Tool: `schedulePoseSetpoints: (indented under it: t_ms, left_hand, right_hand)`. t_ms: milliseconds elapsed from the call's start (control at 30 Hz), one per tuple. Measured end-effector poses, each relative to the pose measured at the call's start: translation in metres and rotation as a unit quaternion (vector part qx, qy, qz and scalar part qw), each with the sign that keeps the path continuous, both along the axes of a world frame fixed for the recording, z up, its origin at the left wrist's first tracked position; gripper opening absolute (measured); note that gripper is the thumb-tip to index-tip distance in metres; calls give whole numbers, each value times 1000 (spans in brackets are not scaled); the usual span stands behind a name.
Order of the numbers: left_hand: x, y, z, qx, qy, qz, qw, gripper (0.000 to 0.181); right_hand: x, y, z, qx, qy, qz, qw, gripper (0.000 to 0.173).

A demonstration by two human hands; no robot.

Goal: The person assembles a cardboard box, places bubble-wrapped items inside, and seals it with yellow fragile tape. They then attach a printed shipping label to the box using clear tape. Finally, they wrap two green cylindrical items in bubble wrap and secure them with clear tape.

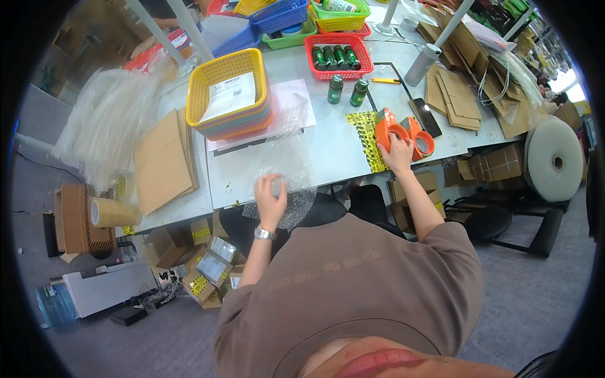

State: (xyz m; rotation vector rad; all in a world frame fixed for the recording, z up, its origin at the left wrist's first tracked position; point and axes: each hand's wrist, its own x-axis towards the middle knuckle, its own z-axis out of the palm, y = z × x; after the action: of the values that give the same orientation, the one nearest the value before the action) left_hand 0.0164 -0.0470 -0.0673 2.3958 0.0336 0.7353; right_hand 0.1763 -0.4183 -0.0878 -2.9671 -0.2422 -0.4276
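My right hand [398, 153] grips an orange tape dispenser [385, 122] near the front edge of the white table [335, 156]. Right beside it stands a second orange tape dispenser [424, 141]. At the front edge, my left hand [271, 201] is over a sheet of clear bubble wrap [295, 160], fingers apart and holding nothing; whether it touches the sheet is hard to tell. The wrap hangs over the edge toward my lap. Farther back, two green bottles with dark caps, one left [335, 90] and one right [359, 92], stand upright.
A red basket [338, 74] holds several green bottles. Stacked baskets [231, 125] carry a printed paper [231, 97]. Flat cardboard [163, 160] and tape rolls [113, 211] lie left. A yellow cutter knife [385, 81], phone [426, 118] and grey flask [422, 65] are to the right.
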Motion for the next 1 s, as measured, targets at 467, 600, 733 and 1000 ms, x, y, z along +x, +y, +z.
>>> schedulePoseSetpoints:
  t_ms: [467,600,733,1000]
  left_hand:
    - [1,-15,113,-268,228,-305,885,44]
    - [-38,-14,151,-297,278,-416,813,49]
    - [-47,15,123,-294,412,-377,776,53]
    - [-8,22,40,-384,267,-267,843,69]
  right_hand:
    - [82,145,27,419,17,95,903,68]
    - [144,184,6,338,52,-107,934,82]
    - [166,193,-4,433,59,-147,887,74]
    - [66,146,3,779,150,19,608,40]
